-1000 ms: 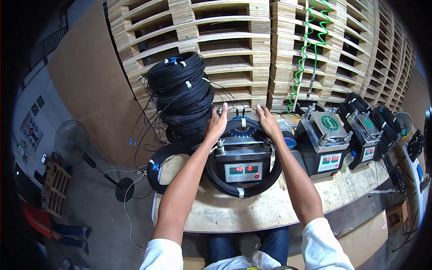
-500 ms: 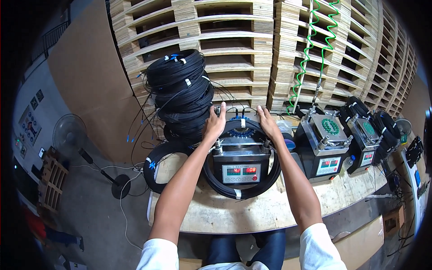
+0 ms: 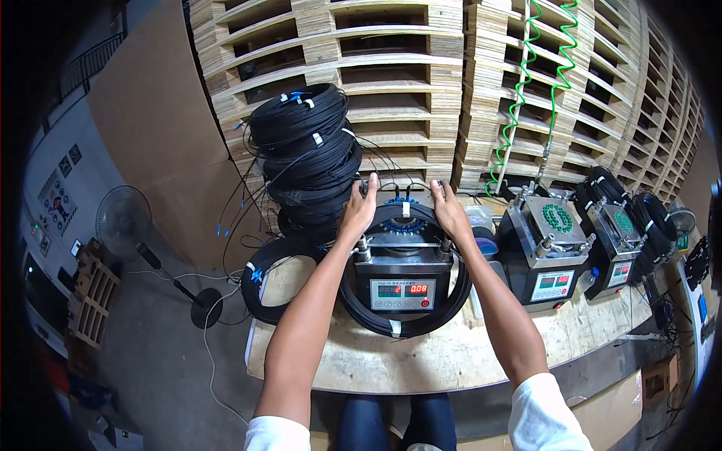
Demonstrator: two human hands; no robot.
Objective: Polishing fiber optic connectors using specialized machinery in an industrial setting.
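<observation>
Cable coil between left hand, right hand.

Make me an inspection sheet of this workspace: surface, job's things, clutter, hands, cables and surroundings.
Surface: flat, pale wooden table.
Job's things: front machine, its display lit, a black coil looped around it.
Clutter: loose coil at left, coil stack behind it.
Hands: left hand and right hand by the machine's rear sides; grip unclear.
Cables: blue-tipped black leads hang from the stack.
Surroundings: wooden pallets behind, floor fan at left, two more machines at right.
</observation>
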